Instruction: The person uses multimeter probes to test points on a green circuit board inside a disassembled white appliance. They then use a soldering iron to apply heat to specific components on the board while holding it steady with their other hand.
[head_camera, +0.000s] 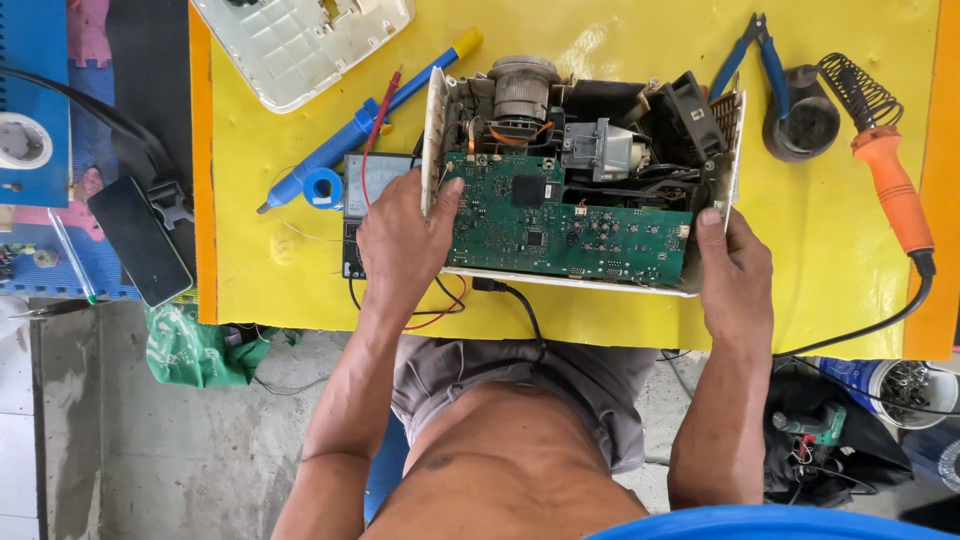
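Note:
An opened white projector (583, 180) lies on the yellow table (830, 260), its green circuit board (560, 215) facing up, with a lens barrel (522, 88) and a black fan (695, 110) at the back. My left hand (400, 245) grips the casing's left wall, thumb resting on the board's left edge. My right hand (735, 270) holds the casing's right front corner. A black cable (520, 305) leaves the front edge.
A multimeter (370, 185) with red and black leads sits under my left hand. Nearby lie a blue desoldering pump (340, 145), a white cover (300, 45), blue pliers (745, 55) and an orange soldering iron (890, 185) by its stand (800, 120). A phone (140, 240) lies far left.

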